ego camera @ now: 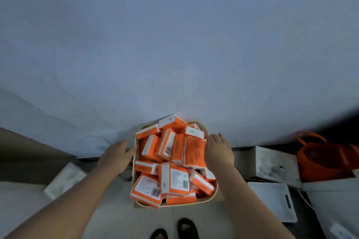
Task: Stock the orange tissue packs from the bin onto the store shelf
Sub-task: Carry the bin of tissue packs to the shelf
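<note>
Across the upper two thirds of the view spreads a broad pale blue-grey surface (174, 44), plain and dim; whether it is a cloth or a panel cannot be told. Below it lies a light tiled floor (108, 217), on which everything else stands.

At bottom centre sits the shallow beige bin with rounded corners (216, 192), its far end against the foot of the pale surface. It is heaped above its rim with orange-and-white rectangular tissue packs (175, 179), lying at all angles, some flat with barcodes up, some on edge; one pack at the far end juts over the rim.

To the right, an orange bucket-like container with a hoop handle (318, 159) stands in shadow, its contents not visible. Beside it is a white cardboard box with a printed picture (272, 165), closed, and nearer the camera a flat white lid or tray with a slot handle (274, 200). At left a pale wrapped packet (64, 180) lies tilted on the floor.

The left hand (116, 155) rests at the bin's left edge, fingers straight, tips touching the rim, holding nothing. The right hand (218, 150) lies at the right edge, fingers extended against the outermost packs, gripping nothing. Dark sandalled feet (186, 229) show at the bottom edge.
</note>
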Demonstrator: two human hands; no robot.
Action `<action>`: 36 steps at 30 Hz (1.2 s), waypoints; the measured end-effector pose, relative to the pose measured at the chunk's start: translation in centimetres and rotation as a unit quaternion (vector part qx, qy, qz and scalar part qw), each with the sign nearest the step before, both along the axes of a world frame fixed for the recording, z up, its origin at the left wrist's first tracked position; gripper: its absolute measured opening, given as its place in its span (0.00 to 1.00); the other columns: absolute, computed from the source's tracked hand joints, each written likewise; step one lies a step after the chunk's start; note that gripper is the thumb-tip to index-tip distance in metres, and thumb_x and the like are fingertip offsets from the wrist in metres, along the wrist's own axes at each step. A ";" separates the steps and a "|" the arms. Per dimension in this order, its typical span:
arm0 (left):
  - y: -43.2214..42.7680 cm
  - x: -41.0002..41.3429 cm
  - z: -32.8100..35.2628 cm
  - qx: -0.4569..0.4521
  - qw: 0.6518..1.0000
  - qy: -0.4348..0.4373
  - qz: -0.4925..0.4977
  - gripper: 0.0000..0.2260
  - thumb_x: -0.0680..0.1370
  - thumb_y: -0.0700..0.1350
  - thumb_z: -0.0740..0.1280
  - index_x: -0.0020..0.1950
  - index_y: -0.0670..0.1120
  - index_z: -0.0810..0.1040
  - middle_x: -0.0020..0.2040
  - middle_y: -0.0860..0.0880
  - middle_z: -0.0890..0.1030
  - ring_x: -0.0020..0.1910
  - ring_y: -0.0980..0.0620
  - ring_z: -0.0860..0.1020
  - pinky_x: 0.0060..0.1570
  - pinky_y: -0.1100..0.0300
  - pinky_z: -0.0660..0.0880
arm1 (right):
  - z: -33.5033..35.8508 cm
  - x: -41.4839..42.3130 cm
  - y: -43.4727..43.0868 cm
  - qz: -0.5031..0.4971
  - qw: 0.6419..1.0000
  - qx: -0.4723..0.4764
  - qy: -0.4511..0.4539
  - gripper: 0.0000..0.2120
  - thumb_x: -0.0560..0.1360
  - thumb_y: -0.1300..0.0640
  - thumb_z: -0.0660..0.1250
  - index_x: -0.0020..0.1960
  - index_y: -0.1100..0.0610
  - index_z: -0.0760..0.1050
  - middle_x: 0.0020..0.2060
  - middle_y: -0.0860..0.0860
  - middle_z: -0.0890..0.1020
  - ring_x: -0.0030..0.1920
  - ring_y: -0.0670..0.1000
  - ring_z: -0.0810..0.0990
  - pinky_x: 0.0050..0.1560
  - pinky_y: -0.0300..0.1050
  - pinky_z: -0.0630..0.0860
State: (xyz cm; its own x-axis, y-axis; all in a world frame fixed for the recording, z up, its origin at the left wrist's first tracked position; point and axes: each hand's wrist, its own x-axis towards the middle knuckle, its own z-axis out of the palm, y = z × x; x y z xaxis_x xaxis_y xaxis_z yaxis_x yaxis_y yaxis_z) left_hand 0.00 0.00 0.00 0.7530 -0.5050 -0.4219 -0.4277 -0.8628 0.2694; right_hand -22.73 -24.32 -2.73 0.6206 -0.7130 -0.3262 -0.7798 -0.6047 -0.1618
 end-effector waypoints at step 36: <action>0.1 0.6 -6.5 -0.146 0.971 0.094 0.164 0.09 0.84 0.49 0.66 0.63 0.57 0.72 0.50 0.50 0.82 0.47 0.51 0.82 0.46 0.55 0.78 | -4.0 -0.4 -3.4 -0.255 0.960 0.117 -0.013 0.09 0.83 0.52 0.61 0.47 0.55 0.75 0.48 0.53 0.79 0.37 0.51 0.80 0.33 0.42 0.74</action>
